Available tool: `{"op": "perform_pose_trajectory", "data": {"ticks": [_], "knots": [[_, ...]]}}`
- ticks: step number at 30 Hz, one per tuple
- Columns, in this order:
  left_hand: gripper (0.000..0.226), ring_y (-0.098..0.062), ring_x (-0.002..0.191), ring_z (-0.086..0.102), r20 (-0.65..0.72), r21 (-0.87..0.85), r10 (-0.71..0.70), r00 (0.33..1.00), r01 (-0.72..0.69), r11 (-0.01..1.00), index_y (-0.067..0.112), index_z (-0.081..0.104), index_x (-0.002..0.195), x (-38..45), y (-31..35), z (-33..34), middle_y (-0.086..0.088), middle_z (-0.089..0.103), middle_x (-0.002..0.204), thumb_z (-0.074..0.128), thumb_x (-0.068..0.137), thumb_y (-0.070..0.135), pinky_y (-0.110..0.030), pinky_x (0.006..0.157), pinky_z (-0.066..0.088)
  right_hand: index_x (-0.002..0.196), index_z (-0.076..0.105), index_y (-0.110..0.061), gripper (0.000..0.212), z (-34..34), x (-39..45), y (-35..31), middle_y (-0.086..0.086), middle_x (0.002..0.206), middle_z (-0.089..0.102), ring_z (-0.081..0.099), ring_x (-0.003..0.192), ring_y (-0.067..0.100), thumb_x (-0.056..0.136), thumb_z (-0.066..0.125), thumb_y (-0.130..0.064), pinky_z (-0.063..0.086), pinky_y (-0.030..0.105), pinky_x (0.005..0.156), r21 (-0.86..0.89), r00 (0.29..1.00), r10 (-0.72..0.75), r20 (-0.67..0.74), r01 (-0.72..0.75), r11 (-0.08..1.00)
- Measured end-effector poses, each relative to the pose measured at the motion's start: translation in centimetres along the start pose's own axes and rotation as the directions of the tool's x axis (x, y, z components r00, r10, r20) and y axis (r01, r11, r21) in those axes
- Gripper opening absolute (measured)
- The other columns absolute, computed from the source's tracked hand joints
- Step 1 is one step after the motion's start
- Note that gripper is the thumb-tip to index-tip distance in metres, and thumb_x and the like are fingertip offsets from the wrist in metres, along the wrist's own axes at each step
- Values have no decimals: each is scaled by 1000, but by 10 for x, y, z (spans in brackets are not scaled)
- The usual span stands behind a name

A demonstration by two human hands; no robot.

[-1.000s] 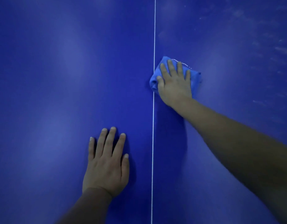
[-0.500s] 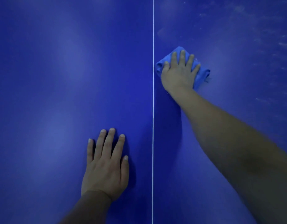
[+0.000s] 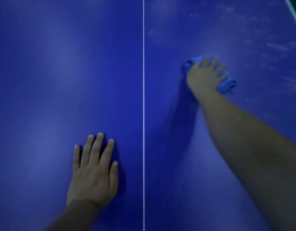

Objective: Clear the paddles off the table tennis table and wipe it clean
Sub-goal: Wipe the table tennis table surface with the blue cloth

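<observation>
A blue table [image 3: 60,80] fills the frame, split by a thin white line [image 3: 143,97] that runs from the top edge to the bottom edge just right of centre. The left hand [image 3: 94,177] is laid flat on the table in the lower middle of the frame, just left of the line, with its fingers straight and slightly spread and nothing held. The right hand [image 3: 204,75] is seen in the upper right, well right of the line, pressed palm-down with spread, straight fingers on a bunched blue cloth [image 3: 226,84]. The cloth is shown lying on the table under the hand, with its folds sticking out at the hand's upper left and lower right. Pale dusty smears [image 3: 280,45] are seen on the table toward the upper right. A strip of the white edge line [image 3: 294,9] is caught in the upper right corner. The right hand is slightly blurred.
</observation>
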State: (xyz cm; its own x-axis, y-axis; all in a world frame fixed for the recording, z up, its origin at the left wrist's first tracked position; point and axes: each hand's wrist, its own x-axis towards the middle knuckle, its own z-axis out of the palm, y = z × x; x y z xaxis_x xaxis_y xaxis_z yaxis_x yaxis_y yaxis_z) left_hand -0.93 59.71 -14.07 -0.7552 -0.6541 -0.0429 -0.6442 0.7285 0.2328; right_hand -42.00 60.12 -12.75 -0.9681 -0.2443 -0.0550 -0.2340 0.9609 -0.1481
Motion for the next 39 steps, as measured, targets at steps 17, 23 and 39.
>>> {"op": "perform_pose_trajectory", "data": {"ticks": [17, 23, 39], "knots": [[61, -33, 150, 22, 9, -7, -11, 1000, 11, 1000, 9, 47, 146, -1, 3, 0, -15, 35, 157, 31, 95, 37, -57, 120, 10, 153, 37, -20, 59, 6, -111, 89, 7, 161, 29, 25, 147, 39, 100, 24, -43, 21, 63, 115, -142, 661, -748, 67, 748, 648], [61, -34, 149, 23, 6, 8, -11, 1000, 11, 1000, 9, 47, 146, 3, 3, 0, -15, 35, 157, 31, 94, 37, -57, 120, 11, 149, 40, -21, 57, 0, -35, 107, 11, 155, 40, 37, 140, 43, 97, 32, -42, 31, 68, 107, -225, 543, -828, 142, 832, 507], [60, -34, 149, 22, -30, -1, -20, 999, 20, 1000, 9, 47, 146, 3, 4, 1, -16, 35, 156, 30, 96, 36, -58, 120, 12, 149, 38, -28, 56, -4, -68, 133, 6, 157, 36, 34, 143, 40, 97, 34, -47, 27, 64, 111, -161, 344, -929, 134, 933, 322]]}}
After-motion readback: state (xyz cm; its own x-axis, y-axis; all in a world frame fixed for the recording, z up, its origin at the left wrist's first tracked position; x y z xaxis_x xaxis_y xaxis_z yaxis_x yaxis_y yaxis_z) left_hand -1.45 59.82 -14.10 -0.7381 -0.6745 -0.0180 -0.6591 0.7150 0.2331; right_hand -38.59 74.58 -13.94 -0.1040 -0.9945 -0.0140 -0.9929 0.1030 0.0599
